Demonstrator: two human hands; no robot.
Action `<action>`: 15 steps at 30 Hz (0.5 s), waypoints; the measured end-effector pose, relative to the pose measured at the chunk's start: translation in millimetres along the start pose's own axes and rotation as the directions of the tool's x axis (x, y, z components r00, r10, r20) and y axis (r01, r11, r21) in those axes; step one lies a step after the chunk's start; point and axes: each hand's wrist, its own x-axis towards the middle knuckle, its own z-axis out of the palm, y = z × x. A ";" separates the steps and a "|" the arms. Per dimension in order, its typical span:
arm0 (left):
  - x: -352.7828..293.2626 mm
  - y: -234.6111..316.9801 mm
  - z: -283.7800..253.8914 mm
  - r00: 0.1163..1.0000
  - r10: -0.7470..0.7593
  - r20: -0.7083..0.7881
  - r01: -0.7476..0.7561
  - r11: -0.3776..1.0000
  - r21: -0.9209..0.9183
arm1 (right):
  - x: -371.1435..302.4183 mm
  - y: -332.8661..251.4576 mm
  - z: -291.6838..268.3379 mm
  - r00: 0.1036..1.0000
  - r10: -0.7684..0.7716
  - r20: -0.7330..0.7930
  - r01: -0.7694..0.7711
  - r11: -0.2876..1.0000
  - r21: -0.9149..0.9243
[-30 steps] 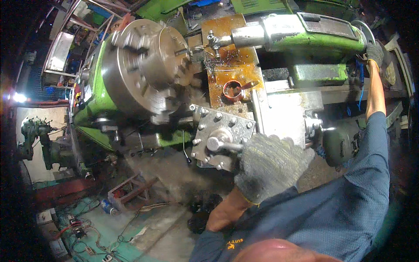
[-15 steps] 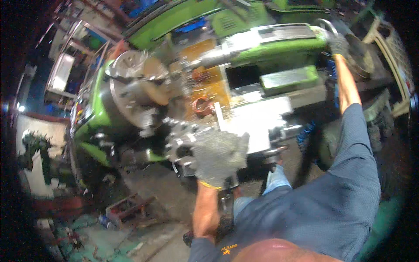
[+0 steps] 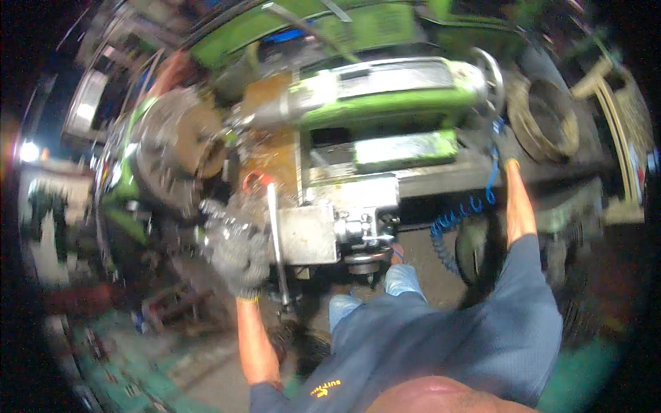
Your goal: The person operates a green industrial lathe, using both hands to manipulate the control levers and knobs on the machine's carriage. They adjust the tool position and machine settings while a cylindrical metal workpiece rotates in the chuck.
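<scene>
"At the left, what do you see?"

"A big metal chuck (image 3: 155, 155), blurred, with a round workpiece (image 3: 197, 138) facing right."

"And the left hand (image 3: 241, 261)?"

"Just right of and below the chuck, gloved in grey, laid over the near side of the tool post (image 3: 224, 221). Its fingers look bent, but blur covers them; I can't tell how tightly they're curled or whether they grip anything."

"Next?"

"A red ring-shaped cup (image 3: 258, 175) on an oily brown plate (image 3: 265, 141), then a long bar (image 3: 275, 237) slanting down beside the glove. Behind these lies the green tailstock (image 3: 385, 107), running right to its handwheel (image 3: 497, 76)."

"Where's the right hand (image 3: 507, 143)?"

"Just below that wheel, near a blue coiled hose (image 3: 491, 196). It's dark and small; I can't tell how far it's closed, or on what."

"Farthest right?"

"A thick, worn ring (image 3: 570, 141), beside the wheel."
</scene>
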 end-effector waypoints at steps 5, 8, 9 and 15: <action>-8.6 -10.5 10.5 1.000 -0.010 0.003 0.010 0.999 0.050 | 51.6 54.3 26.0 0.912 -0.381 -0.149 0.306 0.878 -0.369; -7.4 2.0 -10.8 0.999 0.021 0.040 -0.026 0.992 0.124 | -7.5 -11.3 62.6 0.989 -0.041 -0.144 0.122 0.777 0.617; -11.9 0.3 -12.3 0.999 0.024 0.023 -0.026 0.994 0.109 | -28.8 -24.4 53.9 0.994 0.020 -0.104 0.072 0.589 0.805; -13.1 -3.9 -1.6 0.999 0.026 -0.031 -0.019 0.980 0.200 | -167.5 -51.7 -21.6 0.989 0.082 0.121 -0.131 0.130 0.983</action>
